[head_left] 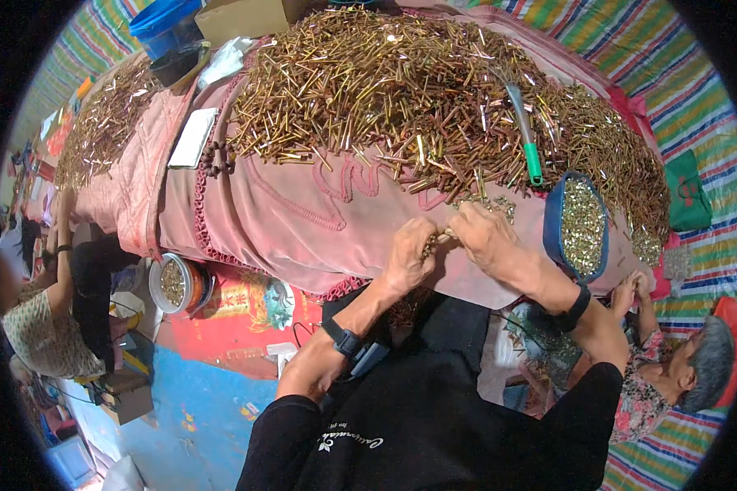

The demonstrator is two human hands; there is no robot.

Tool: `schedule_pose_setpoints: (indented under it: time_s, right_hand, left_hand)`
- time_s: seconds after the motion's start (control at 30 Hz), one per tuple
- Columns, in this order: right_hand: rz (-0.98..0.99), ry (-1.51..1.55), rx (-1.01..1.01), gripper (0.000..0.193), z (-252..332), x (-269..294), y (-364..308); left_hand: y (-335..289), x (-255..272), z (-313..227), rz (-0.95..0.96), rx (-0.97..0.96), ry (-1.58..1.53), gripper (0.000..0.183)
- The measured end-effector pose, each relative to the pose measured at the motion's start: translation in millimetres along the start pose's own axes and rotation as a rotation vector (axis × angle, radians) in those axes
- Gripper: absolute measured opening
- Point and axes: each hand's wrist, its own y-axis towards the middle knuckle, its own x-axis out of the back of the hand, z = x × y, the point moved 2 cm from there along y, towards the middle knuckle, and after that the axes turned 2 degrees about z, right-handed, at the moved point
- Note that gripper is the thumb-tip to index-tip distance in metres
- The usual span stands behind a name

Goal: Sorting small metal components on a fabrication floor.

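Note:
Above the near edge of the pink cloth, my left hand and my right hand almost meet at the fingertips. Both have their fingers curled in a pinch. Something thin and pale shows between them, too small to name, and small bits show in the curled left fingers. Just beyond my right hand lies a little pile of small pale-gold bits. A large heap of short, thin golden-brown sticks covers the far part of the cloth. To the right stands a blue oval tub holding similar small bits.
A curved metal blade with a green handle lies on the heap's right side. A white container of bits stands low at left. At the back left are a blue bucket and a cardboard box. Other people work at left and right.

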Motion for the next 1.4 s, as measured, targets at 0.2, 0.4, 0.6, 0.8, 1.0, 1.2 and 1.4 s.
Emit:
schedule_pose_setpoints:
  time_s: [0.2,0.4,0.6,0.8,1.0,1.2,1.4]
  right_hand:
    - [0.144,0.080,-0.177,0.018,-4.0,-3.7,-1.0]
    - [-0.093,0.187,-0.080,0.020,3.5,-5.7,-1.9]
    - [0.000,0.233,-0.209,0.018,7.5,-4.7,-0.4]
    - [-0.027,0.205,-0.145,0.022,-0.8,-14.2,-6.6]
    - [-0.148,0.280,-0.199,0.029,-2.5,-17.0,-10.5]
    - [-0.170,0.293,-0.219,0.023,1.9,-20.4,-9.5]
    - [-0.274,0.501,-0.174,0.020,-3.6,-29.0,-14.9]
  left_hand:
    - [0.8,0.1,-0.8,0.007,-0.006,-0.005,0.028]
    - [-0.1,0.9,-0.6,0.010,0.006,-0.047,0.027]
    - [-2.0,0.7,2.9,0.032,0.004,-0.026,0.023]
    - [-1.5,-0.4,2.3,0.020,-0.004,0.002,0.021]
    - [-2.0,-0.6,2.8,-0.006,0.010,0.013,0.017]
    - [-3.2,2.8,-1.4,0.019,0.066,0.015,0.023]
    - [0.1,2.3,-5.2,0.058,0.074,0.012,0.025]
